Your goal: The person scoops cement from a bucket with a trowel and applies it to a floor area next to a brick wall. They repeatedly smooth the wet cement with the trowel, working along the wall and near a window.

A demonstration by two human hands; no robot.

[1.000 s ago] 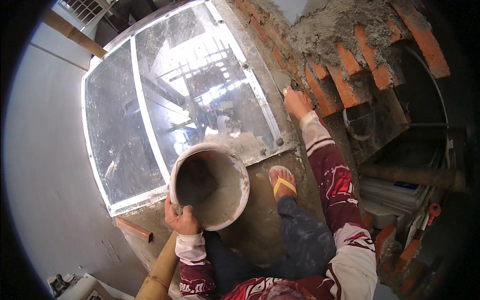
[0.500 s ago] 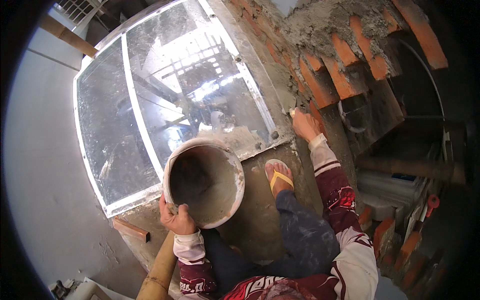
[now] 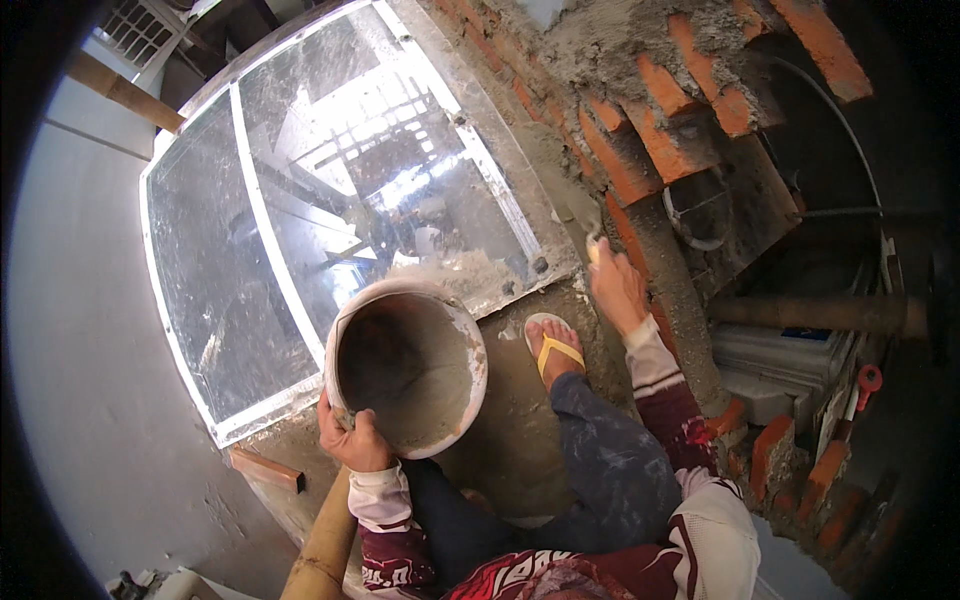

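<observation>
My left hand [image 3: 355,440] is closed on the near left rim of a round bucket [image 3: 470,370]. The bucket is tilted so that its mouth faces up toward me, and grey mortar coats its inside wall. On the right, my right hand [image 3: 620,290] is closed round the yellowish handle of a trowel [image 3: 576,208]. Its grey blade points away from me and lies against the mortar-covered strip beside the brick wall [image 3: 625,160]. Blade and mortar are alike in colour, so the blade's outline is hard to make out.
A white-framed glass panel [image 3: 250,190] lies beyond the bucket. My sandalled foot [image 3: 553,345] stands on the ledge between bucket and trowel. A loose brick piece [image 3: 267,468] and a bamboo pole [image 3: 322,540] are at the lower left. Jagged brick ends [image 3: 770,455] edge a dark recess at right.
My right hand and the trowel have come a little nearer to me along the wall, and more of the blade shows. The left hand and bucket have stayed almost in place.
</observation>
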